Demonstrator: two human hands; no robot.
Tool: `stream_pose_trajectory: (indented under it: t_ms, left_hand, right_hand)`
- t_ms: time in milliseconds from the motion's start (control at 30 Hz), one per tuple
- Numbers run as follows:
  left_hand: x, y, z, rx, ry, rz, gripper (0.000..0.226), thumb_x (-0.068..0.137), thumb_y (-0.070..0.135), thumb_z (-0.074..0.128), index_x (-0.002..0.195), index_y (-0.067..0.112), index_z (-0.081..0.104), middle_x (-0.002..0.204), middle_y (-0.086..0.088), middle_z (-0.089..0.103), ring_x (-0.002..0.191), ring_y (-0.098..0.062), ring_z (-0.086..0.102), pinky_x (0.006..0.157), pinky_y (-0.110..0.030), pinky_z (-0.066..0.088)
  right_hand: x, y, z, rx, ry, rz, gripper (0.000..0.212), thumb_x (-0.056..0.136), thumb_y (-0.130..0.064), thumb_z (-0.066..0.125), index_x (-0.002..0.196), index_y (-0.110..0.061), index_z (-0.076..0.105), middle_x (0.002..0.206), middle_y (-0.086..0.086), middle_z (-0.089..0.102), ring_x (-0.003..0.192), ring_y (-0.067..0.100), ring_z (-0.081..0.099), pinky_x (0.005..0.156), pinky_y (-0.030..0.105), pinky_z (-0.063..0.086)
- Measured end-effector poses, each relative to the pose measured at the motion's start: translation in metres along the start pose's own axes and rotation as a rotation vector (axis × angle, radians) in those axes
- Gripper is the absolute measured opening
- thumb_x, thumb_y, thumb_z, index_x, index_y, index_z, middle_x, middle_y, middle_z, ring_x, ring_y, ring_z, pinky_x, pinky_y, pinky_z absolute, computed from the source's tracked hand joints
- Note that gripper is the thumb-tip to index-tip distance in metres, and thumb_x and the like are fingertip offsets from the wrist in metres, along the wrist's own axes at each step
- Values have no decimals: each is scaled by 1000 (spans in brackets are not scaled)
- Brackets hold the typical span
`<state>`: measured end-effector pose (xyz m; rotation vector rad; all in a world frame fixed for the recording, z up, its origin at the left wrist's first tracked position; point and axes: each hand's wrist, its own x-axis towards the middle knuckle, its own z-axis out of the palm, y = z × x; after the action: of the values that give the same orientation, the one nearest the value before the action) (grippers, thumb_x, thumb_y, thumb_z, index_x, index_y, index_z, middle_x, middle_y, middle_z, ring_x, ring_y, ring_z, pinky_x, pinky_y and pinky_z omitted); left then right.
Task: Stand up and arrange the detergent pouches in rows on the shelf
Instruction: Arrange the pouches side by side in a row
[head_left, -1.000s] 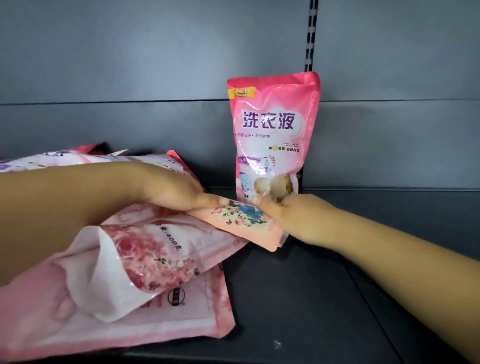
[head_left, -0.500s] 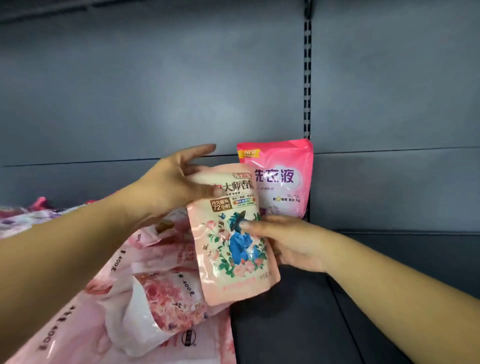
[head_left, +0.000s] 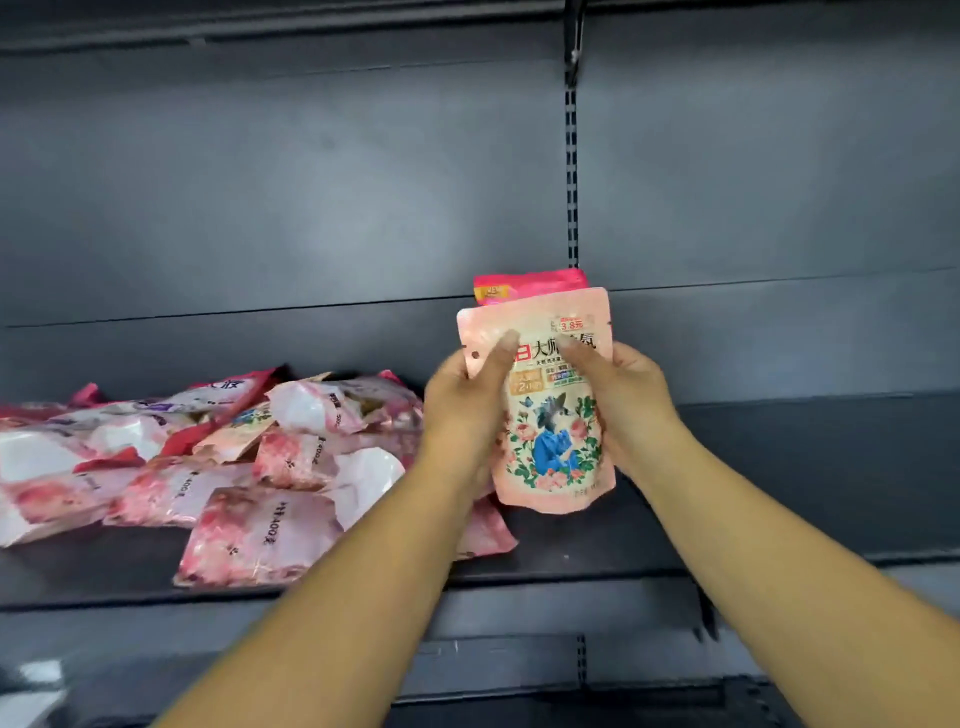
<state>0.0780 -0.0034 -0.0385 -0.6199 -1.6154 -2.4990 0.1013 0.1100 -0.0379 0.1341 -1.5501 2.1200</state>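
**Floral pouch upright in both hands, in front of the standing pink one**

I hold the floral pouch (head_left: 545, 415) upright between my two hands. My left hand (head_left: 462, 410) closes on its left edge, thumb pressed across the front near the top and the fingers wrapped behind, out of sight. My right hand (head_left: 623, 400) closes on the right edge the same way, thumb on the printed panel near the top. Both grips are firmly shut on the pouch, one on each side, at about the same height.

Whether the pouch's bottom edge touches the shelf (head_left: 779, 467) I cannot tell.

Directly behind what I hold, only the top strip of the bright pink pouch (head_left: 530, 285) shows above it, standing against the grey back panel (head_left: 311, 208). A slotted upright (head_left: 572, 182) runs up the panel just above that pouch.

To the left of my left grip, a heap of pink pouches (head_left: 208, 467) lies flat and overlapping on the shelf; its nearest pieces pass beneath my left forearm. To the right of my right grip the shelf is dark bare metal.
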Motion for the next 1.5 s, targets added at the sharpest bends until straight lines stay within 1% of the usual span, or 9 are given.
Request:
stream_pose_trajectory:
  t_ms: [200, 400, 567, 867, 967, 1133, 1300, 1400, 1500]
  left_hand:
    - [-22, -36, -4, 19, -1, -50, 22, 87, 37, 59, 79, 16, 62, 64, 4, 71, 58, -9, 68, 55, -23, 56]
    - [-35, -51, -3, 34, -43, -37, 34, 91, 33, 52, 110, 7, 61, 103, -12, 70, 92, -23, 68, 82, -39, 55]
    - [-38, -49, -4, 39, -100, -34, 27, 93, 28, 49, 108, 7, 58, 99, -9, 69, 82, -14, 68, 72, -25, 57]
    - [-43, -33, 1, -73, -107, -90, 27, 93, 31, 47, 104, 12, 62, 85, -1, 74, 78, -13, 71, 65, -26, 58]
    - [-37, -2, 2, -56, -205, -95, 33, 93, 33, 45, 112, 11, 61, 103, -8, 71, 87, -19, 69, 76, -38, 58]
    - [-10, 54, -20, 238, -130, 61, 16, 94, 18, 48, 98, 11, 61, 79, 2, 73, 69, -11, 69, 61, -24, 57]
    - [21, 77, -57, 603, -46, 42, 17, 86, 22, 61, 94, 9, 67, 78, 0, 72, 64, -11, 68, 58, -23, 56]
    - [48, 82, -74, 632, -36, 34, 17, 84, 18, 64, 99, 9, 68, 88, 0, 71, 62, -6, 68, 57, -19, 56]
    - [80, 80, -87, 646, -82, 6, 16, 85, 11, 63, 100, 7, 67, 86, 0, 70, 57, -2, 67, 54, -15, 54]
  right_hand:
    - [-38, 35, -15, -110, 62, 106, 10, 85, -20, 64, 78, -13, 63, 74, 3, 71, 67, 16, 68, 71, 37, 56]
    - [-49, 33, -23, -68, 49, 173, 13, 87, -22, 61, 79, -11, 62, 82, 8, 70, 74, 22, 66, 79, 43, 54]
    - [-56, 31, -25, -82, 58, 177, 13, 88, -21, 60, 81, -11, 64, 81, 6, 70, 74, 19, 67, 78, 39, 55]
    - [-49, 19, -28, -107, -33, 154, 10, 84, -24, 65, 79, -15, 64, 76, 1, 70, 67, 14, 68, 73, 36, 57]
    - [-29, -6, -18, -109, -81, 95, 13, 85, -25, 64, 76, -16, 62, 71, -1, 71, 67, 16, 69, 69, 36, 56]
    - [3, -35, 14, -148, -206, 2, 8, 83, -25, 67, 81, -18, 63, 88, 4, 70, 86, 24, 68, 80, 42, 55]
    - [29, -45, 42, -318, -278, -41, 19, 79, 7, 63, 86, -11, 64, 105, 9, 68, 92, 21, 65, 92, 36, 50]
    - [52, -43, 59, -367, -256, -29, 25, 83, 8, 57, 104, -3, 63, 111, 12, 66, 100, 25, 63, 96, 36, 47]
    - [74, -45, 75, -419, -263, -49, 19, 82, 6, 60, 95, -8, 61, 103, 10, 67, 96, 23, 63, 96, 37, 48]
